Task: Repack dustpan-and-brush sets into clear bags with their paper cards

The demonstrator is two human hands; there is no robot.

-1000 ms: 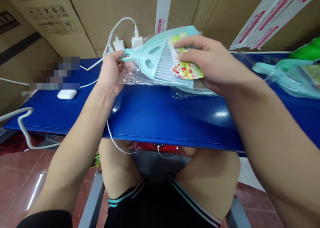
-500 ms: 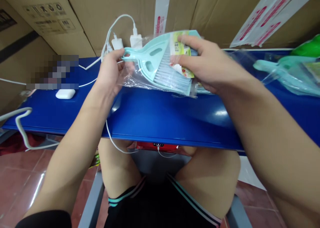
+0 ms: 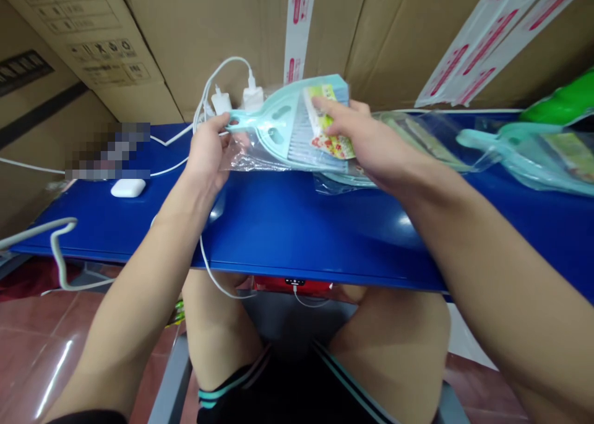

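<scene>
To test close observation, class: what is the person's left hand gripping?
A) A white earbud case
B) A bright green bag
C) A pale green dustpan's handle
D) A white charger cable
C: the left hand closes around the handle of the pale green dustpan, wrapped in clear plastic.

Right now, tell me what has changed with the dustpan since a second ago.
The right hand has slid left and down, its fingers flatter across the label, and the bagged dustpan sits a little more upright. The left hand stays on the dustpan's handle. The chargers and table are unchanged, apart from the view shifting.
</scene>
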